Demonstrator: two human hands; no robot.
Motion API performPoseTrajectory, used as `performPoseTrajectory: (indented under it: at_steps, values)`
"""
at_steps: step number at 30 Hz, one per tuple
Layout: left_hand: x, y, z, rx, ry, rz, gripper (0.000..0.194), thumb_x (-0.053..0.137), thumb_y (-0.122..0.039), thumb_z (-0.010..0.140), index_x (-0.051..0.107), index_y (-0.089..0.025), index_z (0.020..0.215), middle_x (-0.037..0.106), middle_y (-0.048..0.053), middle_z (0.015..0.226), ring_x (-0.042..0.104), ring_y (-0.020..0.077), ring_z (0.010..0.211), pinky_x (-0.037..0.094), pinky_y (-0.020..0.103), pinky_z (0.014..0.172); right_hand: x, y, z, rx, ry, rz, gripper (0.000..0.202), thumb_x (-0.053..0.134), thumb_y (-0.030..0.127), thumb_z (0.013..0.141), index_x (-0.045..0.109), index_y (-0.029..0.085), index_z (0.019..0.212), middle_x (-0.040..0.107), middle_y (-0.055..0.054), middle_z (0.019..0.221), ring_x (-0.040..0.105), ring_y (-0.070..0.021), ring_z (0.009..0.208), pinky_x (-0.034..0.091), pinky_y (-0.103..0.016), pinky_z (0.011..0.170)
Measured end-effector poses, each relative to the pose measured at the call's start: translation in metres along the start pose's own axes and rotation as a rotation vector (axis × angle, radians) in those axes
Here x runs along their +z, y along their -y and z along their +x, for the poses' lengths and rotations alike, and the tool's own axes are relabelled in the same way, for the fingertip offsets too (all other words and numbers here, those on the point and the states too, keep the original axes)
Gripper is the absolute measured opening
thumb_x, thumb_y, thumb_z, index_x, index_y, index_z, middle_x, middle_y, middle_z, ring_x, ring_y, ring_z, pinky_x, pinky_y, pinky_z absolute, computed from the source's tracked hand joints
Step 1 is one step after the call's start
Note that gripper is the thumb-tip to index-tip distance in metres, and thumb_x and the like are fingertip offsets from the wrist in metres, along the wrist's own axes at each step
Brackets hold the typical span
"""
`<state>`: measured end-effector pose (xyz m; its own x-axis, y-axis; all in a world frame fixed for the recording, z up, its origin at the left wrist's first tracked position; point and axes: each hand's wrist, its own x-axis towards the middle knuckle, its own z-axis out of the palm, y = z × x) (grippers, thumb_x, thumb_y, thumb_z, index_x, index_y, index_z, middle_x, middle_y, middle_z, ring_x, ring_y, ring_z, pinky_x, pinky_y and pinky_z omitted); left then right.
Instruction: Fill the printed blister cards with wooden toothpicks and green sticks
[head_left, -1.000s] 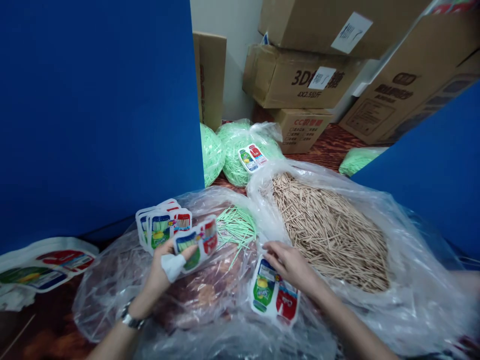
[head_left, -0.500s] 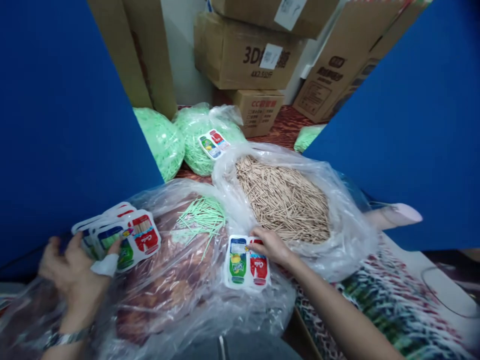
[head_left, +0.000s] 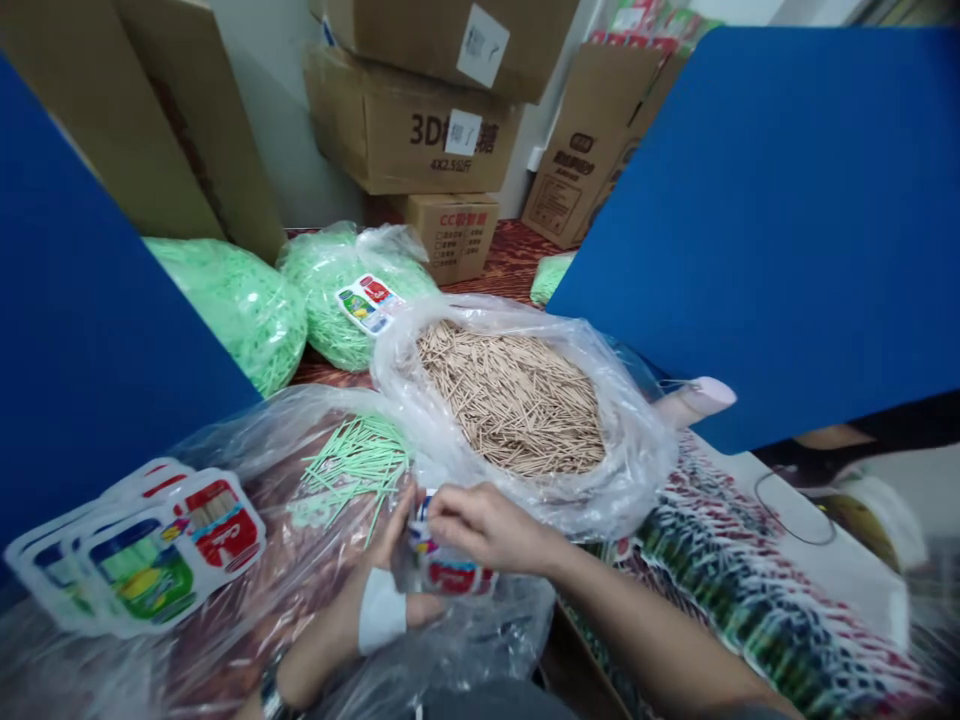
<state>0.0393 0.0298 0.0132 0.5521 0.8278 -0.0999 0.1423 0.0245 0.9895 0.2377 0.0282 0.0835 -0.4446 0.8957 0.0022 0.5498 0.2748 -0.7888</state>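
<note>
My left hand (head_left: 394, 565), with white tape (head_left: 382, 610) at the thumb, is closed around the left side of a flat printed packet (head_left: 454, 577) with a red cola design. Closed over the packet's upper part is my right hand (head_left: 484, 525), its fingers bent in; the fingers hide much of the print. A fanned pile of similar packets (head_left: 139, 590), printed in green and red, lies at the left on clear plastic. Just beyond my hands are loose thin green sticks (head_left: 356, 465) and an open clear bag (head_left: 637, 450) of thin tan sticks (head_left: 517, 400).
Filled bags of green sticks (head_left: 232, 310) stand behind, one with a printed packet (head_left: 369, 303) on top. Cardboard boxes (head_left: 420, 130) are stacked at the back. Blue panels (head_left: 787, 220) flank both sides. Many packets (head_left: 750, 590) lie in rows at right.
My left hand has left the packet pile and come right to the single packet, which both hands now hold. The view has shifted to the right.
</note>
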Motion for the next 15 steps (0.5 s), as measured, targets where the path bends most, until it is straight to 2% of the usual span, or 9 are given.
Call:
performPoseTrajectory:
  at_steps: [2, 4, 5, 8, 10, 13, 15]
  values:
    - [0.006, 0.003, 0.004, -0.078, 0.063, -0.107, 0.05, 0.076, -0.034, 0.064, 0.065, -0.015, 0.109, 0.072, 0.013, 0.102, 0.068, 0.0276, 0.086, 0.056, 0.036, 0.074, 0.004, 0.006, 0.003, -0.042, 0.005, 0.174, 0.017, 0.048, 0.03, 0.091, 0.06, 0.018, 0.089, 0.061, 0.002, 0.074, 0.053, -0.008, 0.062, 0.038, -0.017, 0.056]
    - [0.006, 0.007, 0.005, -0.123, 0.057, -0.146, 0.028, 0.072, -0.036, 0.068, 0.07, -0.014, 0.086, 0.073, 0.007, 0.079, 0.066, 0.022, 0.068, 0.054, 0.03, 0.063, 0.008, 0.003, 0.004, -0.017, -0.051, 0.268, 0.017, 0.05, 0.031, 0.09, 0.061, 0.018, 0.088, 0.061, 0.002, 0.074, 0.053, -0.0082, 0.062, 0.039, -0.017, 0.056]
    - [0.006, 0.009, 0.005, -0.138, 0.029, -0.146, 0.024, 0.071, -0.036, 0.07, 0.069, -0.014, 0.078, 0.072, 0.006, 0.071, 0.064, 0.0202, 0.063, 0.052, 0.028, 0.059, 0.01, 0.0, 0.004, -0.01, -0.085, 0.261, 0.017, 0.053, 0.033, 0.088, 0.061, 0.018, 0.086, 0.061, 0.002, 0.073, 0.053, -0.0087, 0.062, 0.04, -0.017, 0.056]
    - [0.003, 0.013, 0.005, -0.191, -0.049, -0.095, 0.022, 0.071, -0.035, 0.07, 0.066, -0.014, 0.065, 0.066, 0.001, 0.057, 0.058, 0.0163, 0.051, 0.047, 0.025, 0.05, 0.014, -0.008, 0.002, -0.059, -0.143, 0.06, 0.022, 0.059, 0.038, 0.085, 0.061, 0.019, 0.076, 0.061, 0.001, 0.069, 0.056, -0.0118, 0.064, 0.042, -0.021, 0.06]
    - [0.003, 0.015, 0.005, -0.21, -0.062, -0.046, 0.023, 0.073, -0.034, 0.067, 0.063, -0.015, 0.058, 0.062, -0.001, 0.051, 0.054, 0.0148, 0.047, 0.044, 0.024, 0.046, 0.015, -0.009, -0.001, -0.123, -0.13, -0.077, 0.024, 0.053, 0.037, 0.089, 0.063, 0.019, 0.078, 0.064, -0.002, 0.072, 0.059, -0.0149, 0.07, 0.045, -0.024, 0.066]
    - [0.005, 0.014, 0.007, -0.21, -0.054, -0.055, 0.021, 0.076, -0.033, 0.063, 0.067, -0.014, 0.062, 0.068, 0.001, 0.057, 0.059, 0.017, 0.05, 0.049, 0.026, 0.05, 0.001, -0.014, -0.009, -0.181, -0.048, -0.071, 0.025, 0.042, 0.031, 0.095, 0.063, 0.019, 0.099, 0.069, -0.005, 0.088, 0.063, -0.0158, 0.081, 0.048, -0.026, 0.075]
    - [0.006, 0.013, 0.009, -0.224, -0.062, -0.109, 0.022, 0.077, -0.033, 0.062, 0.072, -0.014, 0.074, 0.074, 0.004, 0.069, 0.066, 0.0208, 0.06, 0.054, 0.028, 0.057, -0.019, -0.029, -0.018, -0.118, -0.021, -0.085, 0.027, 0.041, 0.029, 0.096, 0.058, 0.02, 0.114, 0.068, -0.005, 0.103, 0.063, -0.0146, 0.092, 0.048, -0.026, 0.08]
